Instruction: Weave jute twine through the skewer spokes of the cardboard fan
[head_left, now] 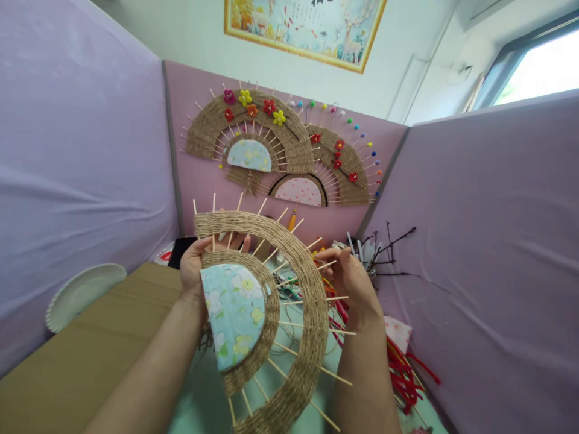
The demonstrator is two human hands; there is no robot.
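Observation:
A half-round fan of woven brown twine on thin wooden sticks is held up in front of me. Its flat inner half-disc is covered in pale blue flowered cloth. My left hand grips the fan at its upper left, with the fingers passing behind the sticks. At the fan's right outer edge is my right hand, its fingers bent together close behind the stick tips. Whether those fingers hold a strand of twine or only touch the fan is hidden.
Two finished fans with felt flowers lean on the pink back panel. Dark twigs and red fuzzy stems lie right. A cardboard sheet and white plate are left. Lilac cloth walls stand both sides.

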